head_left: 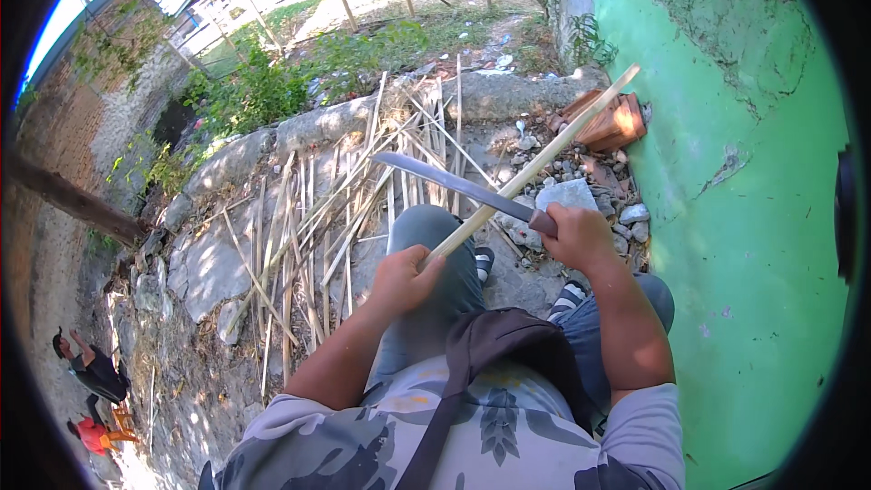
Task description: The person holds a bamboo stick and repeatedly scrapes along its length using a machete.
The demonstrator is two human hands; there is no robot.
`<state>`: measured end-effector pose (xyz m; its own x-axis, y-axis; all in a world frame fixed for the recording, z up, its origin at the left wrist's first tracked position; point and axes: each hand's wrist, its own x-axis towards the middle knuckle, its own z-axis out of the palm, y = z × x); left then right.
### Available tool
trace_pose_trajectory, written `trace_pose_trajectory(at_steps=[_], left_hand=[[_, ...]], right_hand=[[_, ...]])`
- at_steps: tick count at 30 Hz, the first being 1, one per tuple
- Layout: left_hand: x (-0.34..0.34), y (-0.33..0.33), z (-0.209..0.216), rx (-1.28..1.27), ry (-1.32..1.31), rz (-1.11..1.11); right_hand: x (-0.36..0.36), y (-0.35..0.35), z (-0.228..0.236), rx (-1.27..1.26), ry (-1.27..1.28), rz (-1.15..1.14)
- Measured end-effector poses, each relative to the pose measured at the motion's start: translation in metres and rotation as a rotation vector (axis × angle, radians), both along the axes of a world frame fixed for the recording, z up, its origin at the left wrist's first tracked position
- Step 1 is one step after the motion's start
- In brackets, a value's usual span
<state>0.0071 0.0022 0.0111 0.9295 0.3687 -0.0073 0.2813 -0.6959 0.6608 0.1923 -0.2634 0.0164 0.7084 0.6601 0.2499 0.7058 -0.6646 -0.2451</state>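
Note:
My left hand [406,279] is wrapped round the lower end of a long pale wooden strip [561,141], which slants up to the right past my knee. In my right hand [578,239] is the brown handle of a machete [454,183]. Its long grey blade points to the left and crosses the strip, close to or against it; I cannot tell whether they touch. On the ground ahead of my knees lie several thin pale strips [349,204], loosely heaped and crossing one another.
A green wall [726,245] with peeling patches rises close on my right. Reddish bricks [614,122] and broken stones [567,198] lie at its foot. A low stone kerb [327,125] runs behind the strips. Two people [95,372] are at the far left, beside a brick wall [59,245].

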Motion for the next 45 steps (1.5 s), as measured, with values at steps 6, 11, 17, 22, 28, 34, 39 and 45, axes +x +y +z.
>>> trace_pose_trajectory(at_steps=[6,11,17,22,28,34,39,45], left_hand=[[-0.007,0.006,0.0,-0.027,0.038,0.008],[0.0,0.001,0.002,0.046,0.0,-0.028],[0.0,0.003,0.006,0.078,0.055,-0.049],[-0.002,0.013,0.001,0.087,0.034,-0.113],[-0.001,0.013,0.004,0.057,0.076,-0.065],[-0.001,0.014,0.0,0.033,0.023,-0.05],[-0.006,0.014,-0.007,-0.072,-0.028,-0.026],[-0.006,0.018,-0.021,-0.04,-0.054,0.034]], right_hand=[[0.027,0.006,-0.013,0.049,-0.014,0.109],[0.064,-0.019,-0.04,0.303,0.157,-0.248],[0.012,0.021,-0.028,0.05,0.135,-0.012],[0.048,0.0,-0.034,0.076,0.148,-0.017],[0.062,0.001,-0.042,0.338,0.289,-0.351],[0.028,0.021,-0.018,0.109,0.075,0.046],[0.046,0.006,-0.021,0.045,0.132,-0.022],[0.045,0.006,-0.024,0.376,0.324,-0.249]])
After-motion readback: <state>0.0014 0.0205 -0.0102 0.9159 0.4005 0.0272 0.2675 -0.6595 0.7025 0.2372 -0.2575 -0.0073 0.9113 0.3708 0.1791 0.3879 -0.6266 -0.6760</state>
